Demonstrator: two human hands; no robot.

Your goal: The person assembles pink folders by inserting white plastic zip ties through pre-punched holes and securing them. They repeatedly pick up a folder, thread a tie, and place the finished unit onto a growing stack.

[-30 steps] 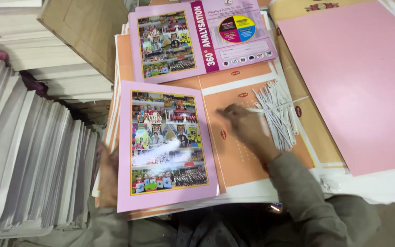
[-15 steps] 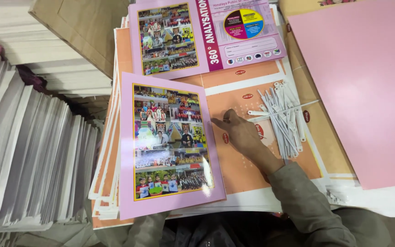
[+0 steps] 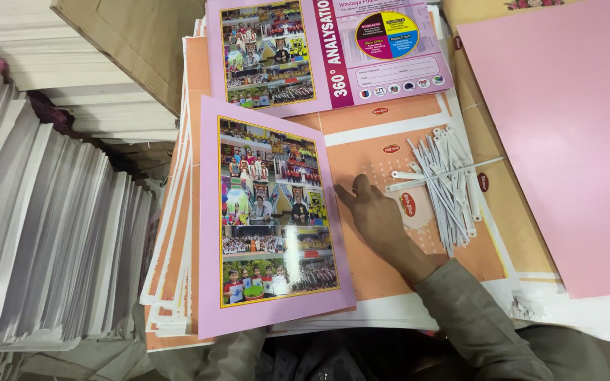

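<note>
A pink cover [image 3: 270, 226] printed with a grid of photos lies on a stack of orange sheets [image 3: 390, 134], its left part hanging past the stack's edge. My right hand [image 3: 379, 222] rests flat on the top orange sheet, holding nothing. Its fingertips point at the cover's right edge and almost touch it. A loose pile of white plastic strips [image 3: 443, 187] lies just to the right of that hand. My left hand is not visible; only a grey sleeve [image 3: 241, 353] shows below the cover.
A second pink cover [image 3: 326, 53], spread open, lies at the top of the orange stack. Plain pink sheets [image 3: 566, 141] are piled at the right. Tall stacks of white paper [image 3: 44, 233] fill the left side, with brown cardboard [image 3: 135, 42] behind them.
My right hand slid left from the white strips toward the cover's edge. The left hand that held the cover's left edge has dropped out of sight, and the cover now lies flatter.
</note>
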